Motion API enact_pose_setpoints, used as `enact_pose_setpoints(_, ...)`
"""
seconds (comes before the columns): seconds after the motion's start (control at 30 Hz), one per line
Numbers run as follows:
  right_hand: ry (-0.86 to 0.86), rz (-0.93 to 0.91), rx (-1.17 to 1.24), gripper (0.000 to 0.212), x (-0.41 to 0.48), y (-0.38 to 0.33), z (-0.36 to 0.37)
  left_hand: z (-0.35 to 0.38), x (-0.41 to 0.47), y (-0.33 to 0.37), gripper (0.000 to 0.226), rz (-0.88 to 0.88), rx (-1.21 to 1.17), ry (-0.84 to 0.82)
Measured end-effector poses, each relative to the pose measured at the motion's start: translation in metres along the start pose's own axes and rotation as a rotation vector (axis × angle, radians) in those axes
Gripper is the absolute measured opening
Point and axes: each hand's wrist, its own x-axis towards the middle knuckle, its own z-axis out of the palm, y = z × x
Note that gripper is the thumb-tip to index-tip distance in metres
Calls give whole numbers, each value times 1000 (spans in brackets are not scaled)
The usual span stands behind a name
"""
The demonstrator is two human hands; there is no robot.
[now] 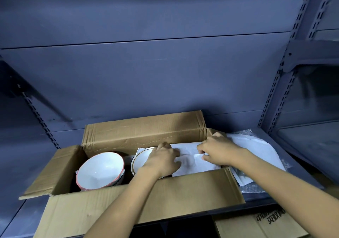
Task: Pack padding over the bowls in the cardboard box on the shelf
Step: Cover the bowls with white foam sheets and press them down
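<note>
Inside box point(183, 192): L+R hands point(161, 161) point(218, 153) on padding point(190, 161)

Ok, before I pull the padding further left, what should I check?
1. Open brown cardboard box, flaps clear of the opening: ok.
2. White paper sheet covers the box's right end: ok.
3. Right hand pinches the sheet: ok. Left hand grip on it: cannot tell.
4. White gold-rimmed bowl covered: not ok, partly exposed.
5. White pink-rimmed bowl covered: not ok, bare.
6. Spare white paper beside the box: ok.
</note>
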Motion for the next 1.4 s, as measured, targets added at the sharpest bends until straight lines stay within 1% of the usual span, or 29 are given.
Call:
enact_pose_setpoints(0.17,82,13,-51,24,4,9,13,15,4,-4,34,-14,-19,101)
enact_pose_setpoints(0.27,87,5,-53,22,5,9,14,17,7,-4,35,-11,0,148)
enact_pose_setpoints(0.33,66,4,19,14,4,11,12,19,8,-5,34,-14,-5,166)
enact_pose_setpoints(0.43,19,26,167,9,-1,21,1,21,9,-7,35,-17,-17,189)
enact_pose_setpoints(0.53,106,62,234,12,-4,31,-14,22,10,-7,36,-23,-36,190)
enact_pose_setpoints(0.6,198,92,196,14,-4,33,-20,23,11,-7,38,-37,-37,183)
enact_pose_setpoints(0.63,214,90,163,14,-5,31,-23,24,11,-7,40,-45,-41,177)
enact_pose_setpoints(0.67,192,72,137,15,-7,28,-25,24,11,-7,42,-51,-51,174)
enact_pose_setpoints(0.77,-10,-19,115,18,-17,12,-25,24,9,-8,38,-20,-86,212)
enact_pose_setpoints(0.8,-61,-44,96,21,-21,6,-24,24,9,-8,39,2,-86,227)
enact_pose_setpoints(0.87,-105,-63,58,25,-26,0,-23,24,8,-8,49,39,-84,249)
enact_pose_setpoints(0.93,-135,-41,10,34,-29,-4,-21,24,7,-8,58,72,-91,260)
enact_pose_setpoints(1.0,-150,-35,-34,40,-27,-7,-18,23,5,-9,61,121,-107,273)
enact_pose_setpoints(1.07,-140,-34,-37,42,-24,-10,-15,19,3,-9,57,192,-146,238)
enact_pose_setpoints(1.13,-122,-7,2,40,-23,-13,-14,18,2,-11,50,257,-165,139)
enact_pose_setpoints(1.23,-34,37,157,29,-23,-13,-12,16,-2,-21,47,274,-187,59)
enact_pose_setpoints(1.27,-28,25,191,30,-24,-13,-12,15,-4,-24,47,276,-227,42)
enact_pose_setpoints(1.3,-43,12,240,32,-24,-14,-11,14,-7,-28,46,292,-267,22)
enact_pose_setpoints(1.37,-134,29,384,37,-24,-17,-7,14,-16,-31,44,315,-302,-44)
enact_pose_setpoints(1.4,-195,37,420,44,-24,-20,-6,16,-21,-31,43,310,-293,-86)
